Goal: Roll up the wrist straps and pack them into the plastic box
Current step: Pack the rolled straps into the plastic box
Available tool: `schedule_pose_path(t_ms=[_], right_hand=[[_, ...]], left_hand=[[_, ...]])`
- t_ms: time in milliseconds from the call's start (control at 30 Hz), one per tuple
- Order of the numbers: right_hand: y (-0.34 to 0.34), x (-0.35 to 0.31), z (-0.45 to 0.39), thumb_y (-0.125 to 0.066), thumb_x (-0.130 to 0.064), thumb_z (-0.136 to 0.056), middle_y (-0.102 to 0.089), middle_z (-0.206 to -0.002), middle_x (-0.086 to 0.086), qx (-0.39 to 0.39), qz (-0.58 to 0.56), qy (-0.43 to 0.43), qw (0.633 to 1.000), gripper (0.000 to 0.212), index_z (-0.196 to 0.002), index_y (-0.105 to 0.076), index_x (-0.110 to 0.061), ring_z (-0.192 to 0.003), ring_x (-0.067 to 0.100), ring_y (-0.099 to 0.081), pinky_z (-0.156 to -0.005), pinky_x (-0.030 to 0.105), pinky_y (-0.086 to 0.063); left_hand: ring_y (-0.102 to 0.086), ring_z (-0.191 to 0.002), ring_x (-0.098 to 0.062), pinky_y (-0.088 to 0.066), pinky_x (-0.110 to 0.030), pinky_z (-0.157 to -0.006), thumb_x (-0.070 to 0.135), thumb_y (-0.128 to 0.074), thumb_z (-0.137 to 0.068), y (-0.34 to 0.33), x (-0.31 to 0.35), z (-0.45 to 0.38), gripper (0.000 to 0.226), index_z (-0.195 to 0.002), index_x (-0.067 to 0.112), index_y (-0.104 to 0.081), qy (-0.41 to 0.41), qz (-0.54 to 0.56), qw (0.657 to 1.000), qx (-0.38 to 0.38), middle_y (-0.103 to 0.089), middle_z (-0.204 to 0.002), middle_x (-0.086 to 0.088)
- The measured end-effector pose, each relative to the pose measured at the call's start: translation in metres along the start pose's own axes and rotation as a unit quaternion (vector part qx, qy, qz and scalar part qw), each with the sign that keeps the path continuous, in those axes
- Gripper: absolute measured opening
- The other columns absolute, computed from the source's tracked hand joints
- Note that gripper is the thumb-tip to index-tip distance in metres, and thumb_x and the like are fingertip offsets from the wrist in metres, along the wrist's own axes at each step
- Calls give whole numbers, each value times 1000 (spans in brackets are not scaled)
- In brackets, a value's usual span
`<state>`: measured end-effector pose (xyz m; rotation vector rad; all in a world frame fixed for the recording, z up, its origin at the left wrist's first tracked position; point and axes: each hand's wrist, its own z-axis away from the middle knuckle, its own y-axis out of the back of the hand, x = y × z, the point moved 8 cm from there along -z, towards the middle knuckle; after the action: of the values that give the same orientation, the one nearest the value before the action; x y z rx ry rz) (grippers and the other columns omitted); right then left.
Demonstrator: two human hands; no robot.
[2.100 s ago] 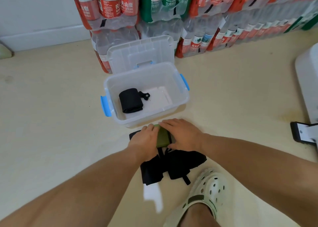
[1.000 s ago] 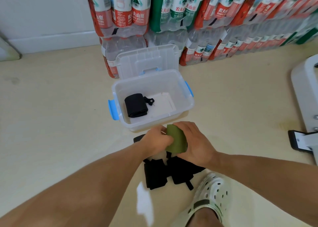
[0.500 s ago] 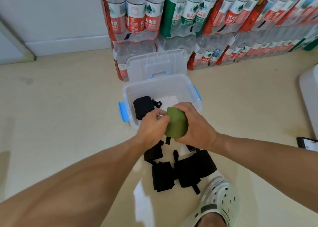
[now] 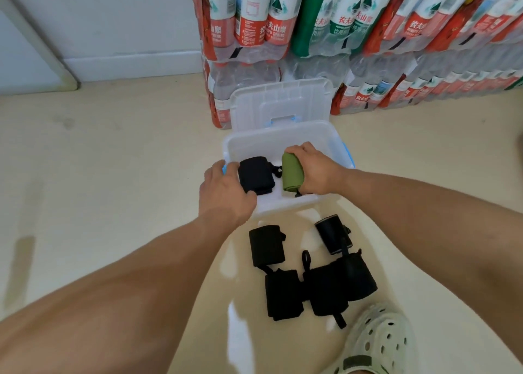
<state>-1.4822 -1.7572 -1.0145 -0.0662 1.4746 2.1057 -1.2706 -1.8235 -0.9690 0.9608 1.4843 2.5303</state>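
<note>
My left hand point(image 4: 226, 195) sits at the near-left corner of the clear plastic storage box with blue latches point(image 4: 319, 140). Its fingers curve against the side of the rolled black fabric wrist strap point(image 4: 256, 178) that already lies on the box floor. I judge this hand is there to steady that roll and stop it sliding as its neighbour goes in; whether the fingers truly clasp it or merely rest against it, I cannot tell.

Just to the right, my right hand point(image 4: 314, 169) is clamped around the rolled olive-green fabric wrist strap point(image 4: 291, 175), fingers wrapped over the top so the coil cannot spring open. I hold it low inside the box, just beside the black roll, so the two pack side by side.

Behind the box its translucent lid point(image 4: 280, 101) leans upright against shrink-wrapped packs of water bottles point(image 4: 254, 25), which keeps the opening free.

Nearer me, on the cream floor point(image 4: 99, 175), a cluster of black wrist straps point(image 4: 308, 274) waits within easy reach. I count four bundles there, though they overlap, so the number is uncertain. In the box: one black, one green. By my pale green perforated clog point(image 4: 379, 342) the pile ends.
</note>
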Motion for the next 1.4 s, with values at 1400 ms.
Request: schedule_pose_path(t_ms=[1400], right_hand=[[-35, 4, -45, -69, 0, -86, -33, -153, 15, -14, -35, -89, 995, 92, -161, -19, -19, -130, 36, -51, -110, 36, -41]], left_hand=[[-24, -151, -24, -35, -42, -119, 40, -94, -69, -10, -11, -11, 118, -160, 27, -20, -23, 39, 997, -57, -11, -167, -2]])
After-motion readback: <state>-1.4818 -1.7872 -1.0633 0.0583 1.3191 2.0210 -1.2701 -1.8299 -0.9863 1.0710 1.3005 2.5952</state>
